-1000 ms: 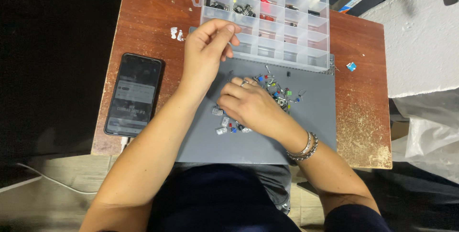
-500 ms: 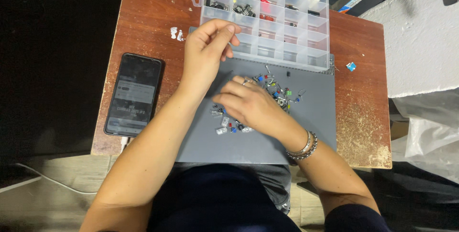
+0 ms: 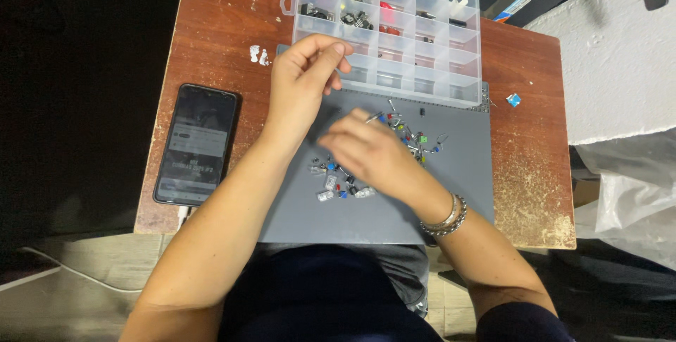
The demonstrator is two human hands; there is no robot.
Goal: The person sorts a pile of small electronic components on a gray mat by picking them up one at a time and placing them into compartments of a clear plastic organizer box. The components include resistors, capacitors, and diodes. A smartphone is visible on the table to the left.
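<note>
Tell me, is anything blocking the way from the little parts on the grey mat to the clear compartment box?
Nothing visible does. The small parts lie loose on the grey mat, and the open compartment box sits right behind them. Only the left hand hovers at its near left edge.

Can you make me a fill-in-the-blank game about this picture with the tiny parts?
1. The tiny parts lie on a ____ mat.
2. The phone lies on the person's ____ side.
3. The clear organizer box sits on a wooden ____.
4. Bracelets circle the ____ wrist.

Missing words: grey, left, table, right
</note>
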